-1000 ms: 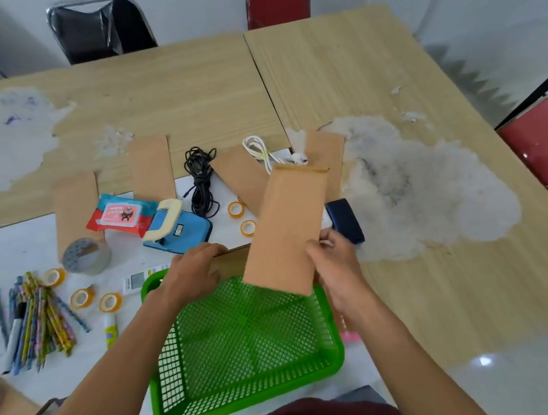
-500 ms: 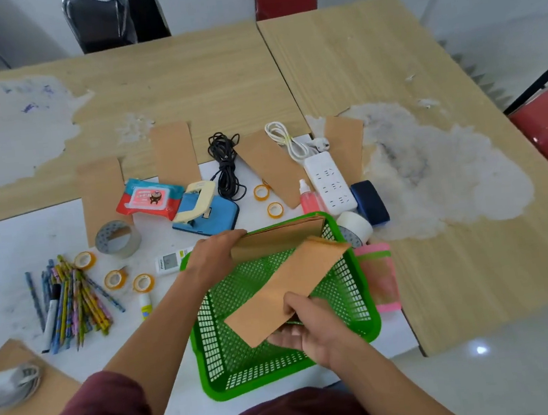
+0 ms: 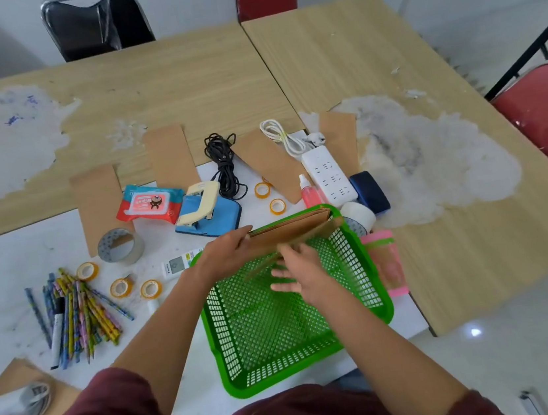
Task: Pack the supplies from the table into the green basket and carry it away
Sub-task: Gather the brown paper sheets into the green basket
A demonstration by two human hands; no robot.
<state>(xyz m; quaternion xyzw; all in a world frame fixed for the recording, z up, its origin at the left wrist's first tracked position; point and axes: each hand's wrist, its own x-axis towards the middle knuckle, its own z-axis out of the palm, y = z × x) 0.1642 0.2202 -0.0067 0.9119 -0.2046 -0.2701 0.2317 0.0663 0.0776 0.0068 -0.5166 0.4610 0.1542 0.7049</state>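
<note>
The green mesh basket stands on the table's near edge in front of me. My left hand grips a stack of brown envelopes standing on edge against the basket's far wall. My right hand, blurred, holds one more brown envelope between thumb and spread fingers, tilted up close to the stack. Supplies lie around: a wipes packet, a hole punch, a black cable, a white power strip, grey tape, pencils.
More brown envelopes lie flat behind the supplies. A pink spray bottle, a navy case, a white tape roll and a pink cup crowd the basket's right side. A black chair and a red chair border the table.
My right hand brought the envelope down into the basket and tipped it up toward the stack in my left hand. The left hand stayed at the basket's far wall.
</note>
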